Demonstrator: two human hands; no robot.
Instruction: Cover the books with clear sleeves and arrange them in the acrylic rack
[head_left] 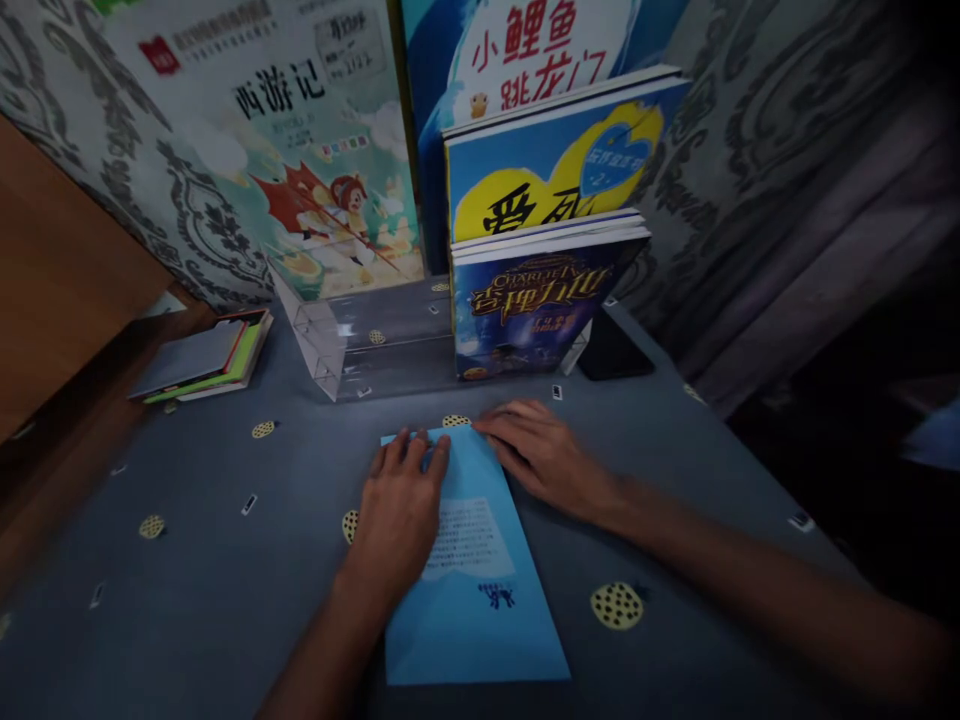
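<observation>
A flat light-blue booklet [480, 640] with a pale printed text block lies on the table before me; whether it is a single sheet or several pages I cannot tell. My left hand [401, 510] rests palm down on its upper left part, fingers stretched toward the far edge. At the far right corner of the booklet, my right hand [544, 455] has its fingers drawn together, with the fingertips on that corner. The right thumb is mostly hidden.
Beyond the booklet stands a clear plastic book rack [390, 365] holding a dark-blue book [536, 310], a blue-and-yellow book [555, 160] and a green picture book [330, 160]. A black flat object [615, 350] lies right of it. Small stacked books [202, 355] lie at left, beside a wooden panel [67, 280].
</observation>
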